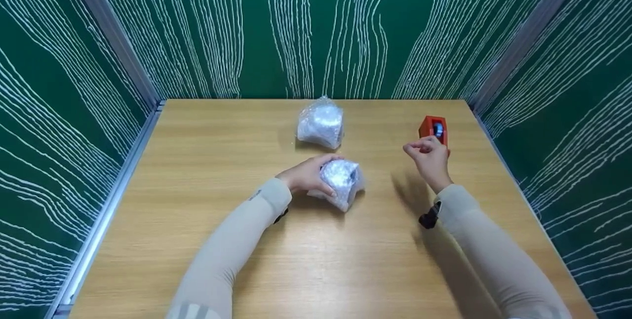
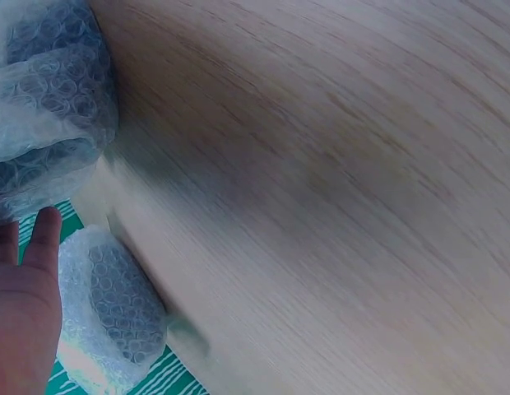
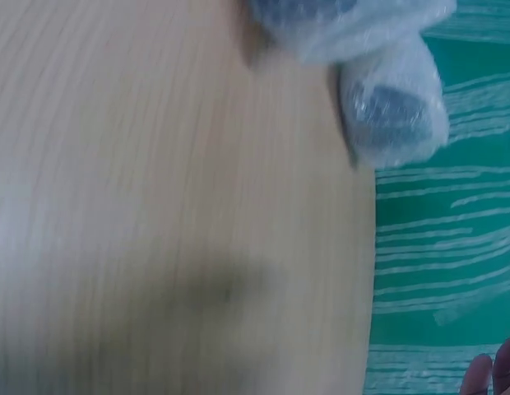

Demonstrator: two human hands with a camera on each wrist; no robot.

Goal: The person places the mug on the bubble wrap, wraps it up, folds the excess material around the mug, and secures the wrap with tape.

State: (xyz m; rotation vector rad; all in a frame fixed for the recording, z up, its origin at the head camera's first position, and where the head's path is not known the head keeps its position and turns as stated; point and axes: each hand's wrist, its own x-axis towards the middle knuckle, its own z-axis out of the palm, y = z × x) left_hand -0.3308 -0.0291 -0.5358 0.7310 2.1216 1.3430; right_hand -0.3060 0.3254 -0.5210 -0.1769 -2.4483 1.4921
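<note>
My left hand point(image 1: 310, 175) grips a bubble-wrapped bundle point(image 1: 341, 180) from its left side, thumb nearer me and fingers around the far side. What lies inside the wrap cannot be made out. In the left wrist view the same bundle point(image 2: 49, 107) fills the upper left corner, by the fingers. Over at the right, my right hand point(image 1: 430, 161) is just in front of a red tape dispenser point(image 1: 433, 126), thumb and forefinger pinched together. A faint clear strip of tape point(image 3: 477, 303) shows near its fingertips in the right wrist view.
A second bubble-wrapped bundle point(image 1: 321, 122) stands behind the first, close to the back edge of the wooden table point(image 1: 207, 240). Green panels point(image 1: 256, 32) with white wavy lines close in the back and both sides, joined by metal posts point(image 1: 111, 32).
</note>
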